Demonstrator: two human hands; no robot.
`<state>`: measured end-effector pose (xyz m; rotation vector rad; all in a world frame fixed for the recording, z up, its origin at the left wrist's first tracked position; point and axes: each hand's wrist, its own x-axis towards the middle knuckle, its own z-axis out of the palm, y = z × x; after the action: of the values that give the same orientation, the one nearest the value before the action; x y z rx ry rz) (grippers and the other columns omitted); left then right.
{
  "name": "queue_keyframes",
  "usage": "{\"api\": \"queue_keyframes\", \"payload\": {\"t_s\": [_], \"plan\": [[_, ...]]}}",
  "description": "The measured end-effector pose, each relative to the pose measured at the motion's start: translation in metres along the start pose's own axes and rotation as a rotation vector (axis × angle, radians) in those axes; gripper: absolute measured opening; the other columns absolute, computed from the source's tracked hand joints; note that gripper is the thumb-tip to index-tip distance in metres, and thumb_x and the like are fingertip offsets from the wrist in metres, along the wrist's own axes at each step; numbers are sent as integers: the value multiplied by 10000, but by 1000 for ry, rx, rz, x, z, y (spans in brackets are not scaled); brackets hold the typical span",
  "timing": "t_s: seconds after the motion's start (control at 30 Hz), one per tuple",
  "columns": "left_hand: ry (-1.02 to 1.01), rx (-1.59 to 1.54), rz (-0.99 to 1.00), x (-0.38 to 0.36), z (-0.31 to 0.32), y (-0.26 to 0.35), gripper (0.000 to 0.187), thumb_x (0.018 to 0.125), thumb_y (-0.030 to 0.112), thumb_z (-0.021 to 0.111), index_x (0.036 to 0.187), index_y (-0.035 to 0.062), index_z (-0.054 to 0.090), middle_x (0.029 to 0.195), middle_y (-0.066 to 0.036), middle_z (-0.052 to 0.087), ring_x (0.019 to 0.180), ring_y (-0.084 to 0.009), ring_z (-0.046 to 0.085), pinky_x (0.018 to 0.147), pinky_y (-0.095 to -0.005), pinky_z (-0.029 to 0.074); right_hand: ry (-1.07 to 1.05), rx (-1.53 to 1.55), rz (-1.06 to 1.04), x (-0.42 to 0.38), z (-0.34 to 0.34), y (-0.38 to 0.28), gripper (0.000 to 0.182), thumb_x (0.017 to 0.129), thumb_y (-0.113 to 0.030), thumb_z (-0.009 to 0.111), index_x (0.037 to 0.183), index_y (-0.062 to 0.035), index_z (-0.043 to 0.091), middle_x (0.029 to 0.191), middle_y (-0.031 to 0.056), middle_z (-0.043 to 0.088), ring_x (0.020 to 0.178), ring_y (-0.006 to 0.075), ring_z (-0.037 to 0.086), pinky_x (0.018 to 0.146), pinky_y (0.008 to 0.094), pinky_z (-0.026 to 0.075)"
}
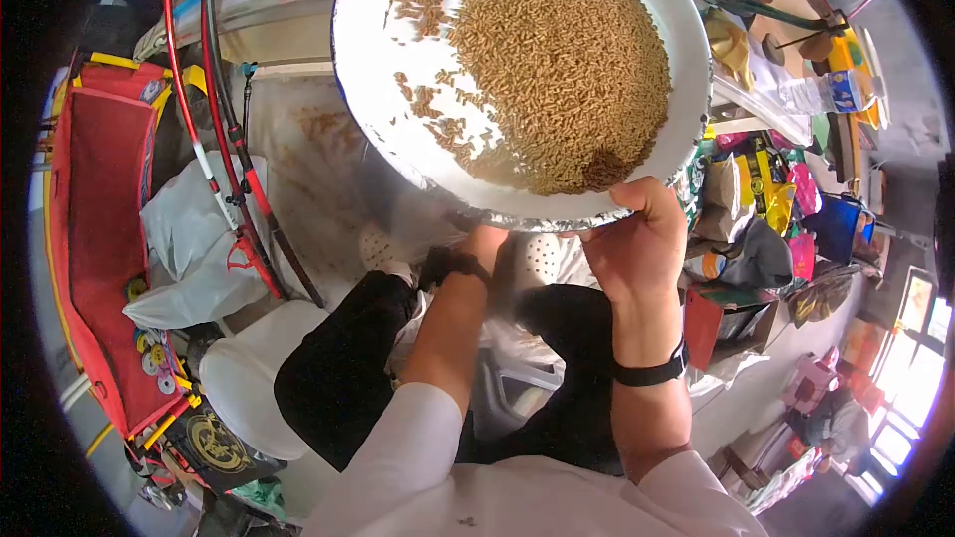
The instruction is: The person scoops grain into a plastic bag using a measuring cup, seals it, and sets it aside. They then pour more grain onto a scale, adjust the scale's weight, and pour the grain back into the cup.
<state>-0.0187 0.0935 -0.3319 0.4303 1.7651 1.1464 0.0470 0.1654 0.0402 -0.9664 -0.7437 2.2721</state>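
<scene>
Basin (pixel 686 70) is held up, with pellets (pixel 572 60) heaped right of its centre. Right hand (pixel 645 239) grips its near rim, thumb above, fingers closed underneath. Left hand (pixel 485 239) is mostly hidden below its near edge; finger opening and hold cannot be determined. Good handling likely requires firm support beneath the heavier side and small, even movements.

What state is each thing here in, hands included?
White enamel basin with chipped dark rim: partly filled, held up.
Small tan-brown pellets: loose, heaped mostly to one side.
Right hand: gripping the basin's rim.
Left hand: mostly hidden by the basin; grip unclear.
Black wristband: fastened.
Red fabric case: open.
White plastic bag: crumpled.
</scene>
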Motion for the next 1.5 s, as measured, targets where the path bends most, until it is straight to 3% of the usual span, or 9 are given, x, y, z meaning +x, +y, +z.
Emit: {"api": "queue_keyframes", "payload": {"t_s": [0.3,0.33,0.4,0.6,0.7,0.87,0.93,1.07,1.5], "plan": [[-168,-1060,79,-33,-20,-32,276,901,212,500,1135,66,518,1065,-150,619,835,-257,652,673,-370,534,-48,-63,-11,-2,1,-1,349,730,-42,428,1068,29,478,929,142,592,695,296,639,545,402,573],[-159,-1052,89,-44,-27,-13,276,901,212,500,1135,66,518,1065,-150,619,835,-257,652,673,-370,534,-54,-69,-2,-1,-1,-2,357,729,-37,427,1076,30,470,932,143,592,686,297,641,543,401,577],[134,-1042,-218,-83,-47,47,239,893,210,559,1088,81,511,1001,-118,623,762,-249,646,600,-384,544,-94,-63,18,3,-8,-1,356,742,-31,424,1089,36,466,937,148,593,678,293,642,533,388,582],[174,-975,-81,-129,-123,120,244,832,220,638,1010,104,519,780,-38,561,580,-160,553,499,-331,505,-139,-166,-17,10,-10,1,337,792,-47,429,1113,51,457,961,155,587,728,283,644,539,371,595],[317,-608,-1,-167,-163,187,165,891,205,557,977,64,547,683,-31,534,547,-148,502,508,-299,452,-163,-154,-20,4,-6,-2,348,795,-40,425,1130,51,454,973,156,583,741,276,639,541,367,595],[312,-519,78,-249,-199,231,166,915,222,521,994,77,541,702,-11,531,528,-134,511,444,-261,403,-185,-123,-8,5,-10,-1,390,778,-15,414,1161,57,416,997,164,572,730,282,636,532,358,594],[347,-370,-14,-285,-192,245,174,921,221,507,1014,75,533,719,-10,532,531,-122,518,428,-249,385,-210,-116,-4,1,-6,-5,391,772,-13,416,1156,61,406,984,163,567,729,287,635,528,356,593],[357,-422,-47,-325,-160,245,190,924,220,500,1034,67,529,724,-16,531,532,-110,518,435,-241,393,-234,-100,-9,6,-11,-1,353,774,-18,430,1120,51,420,940,149,555,714,295,634,521,375,593],[247,-579,40,-307,-107,190,191,916,183,503,1016,20,504,708,-38,514,512,-127,480,462,-277,411,-255,-318,-112,5,-16,13,350,759,21,410,1107,14,444,968,151,562,742,278,628,536,387,594]]}}
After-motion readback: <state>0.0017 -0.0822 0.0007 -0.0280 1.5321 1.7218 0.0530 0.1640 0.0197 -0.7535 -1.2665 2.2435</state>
